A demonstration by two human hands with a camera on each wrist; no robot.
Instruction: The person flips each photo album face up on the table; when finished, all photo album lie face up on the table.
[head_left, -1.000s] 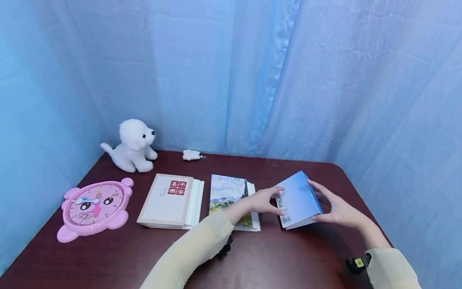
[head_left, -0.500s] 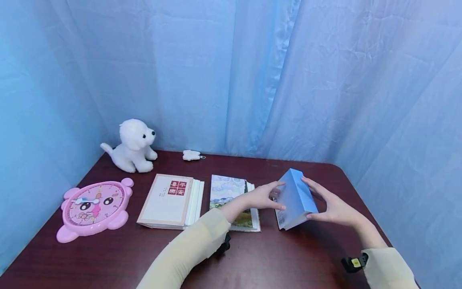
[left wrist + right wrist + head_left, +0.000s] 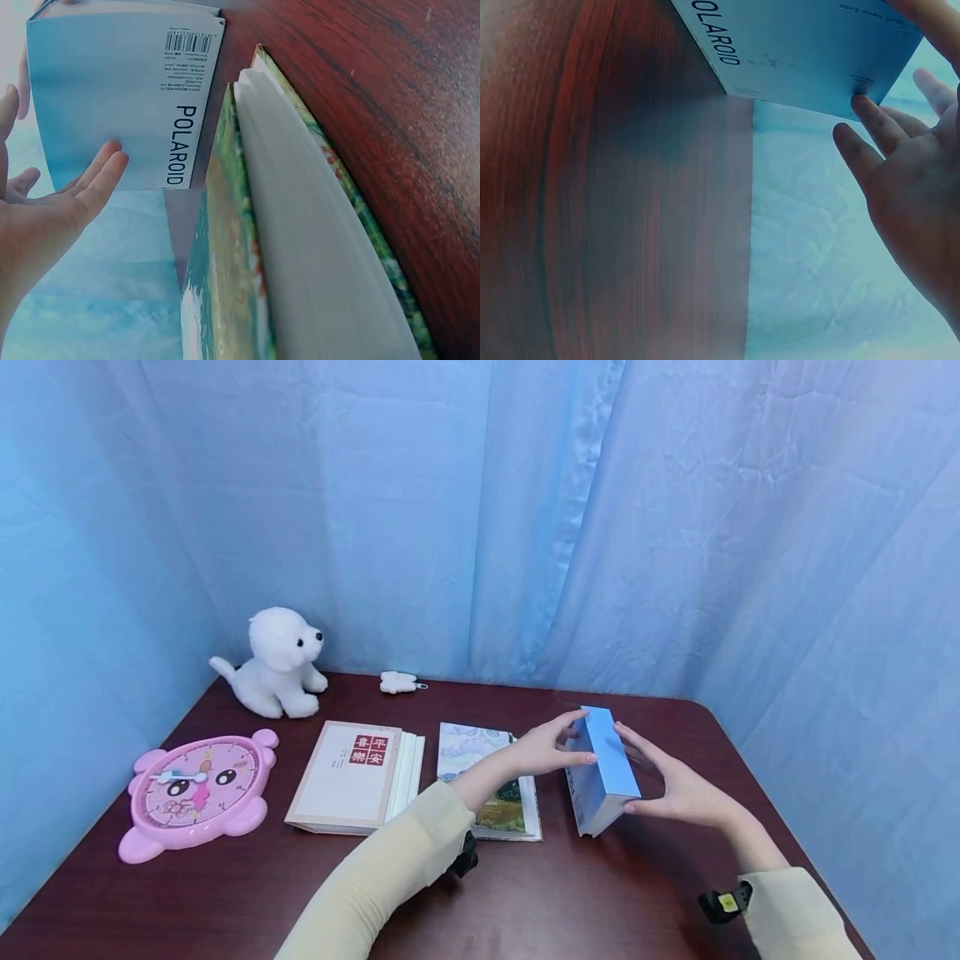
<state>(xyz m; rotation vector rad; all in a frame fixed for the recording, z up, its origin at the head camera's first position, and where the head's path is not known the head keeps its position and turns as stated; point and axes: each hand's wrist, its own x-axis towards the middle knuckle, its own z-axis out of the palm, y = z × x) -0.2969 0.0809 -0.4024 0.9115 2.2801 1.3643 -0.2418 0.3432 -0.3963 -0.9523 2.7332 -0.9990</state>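
A thick blue book (image 3: pixel 611 760) lettered POLAROID stands on edge at the right of the table, its blue spine up and leaning slightly. My left hand (image 3: pixel 543 750) touches its left side and spine with nearly straight fingers; in the left wrist view two fingertips (image 3: pixel 112 150) rest on the cover near the lettering. From the other side my right hand (image 3: pixel 686 789) grips the book, thumb at the near end and fingers against the right cover. In the right wrist view these fingertips (image 3: pixel 860 101) meet the cover's edge. Under my left forearm lies a book with a painted landscape cover (image 3: pixel 468 747).
A cream book with red characters (image 3: pixel 345 777) lies left of the landscape book. Farther left are a pink clock (image 3: pixel 202 789) and a white plush dog (image 3: pixel 277 660). A small white keychain (image 3: pixel 397 682) lies near the back edge, before blue curtains (image 3: pixel 397 527).
The blue book has tipped up from lying slanted to standing on edge, its spine swinging up and left. Both hands have shifted with it, the left reaching up onto the spine.
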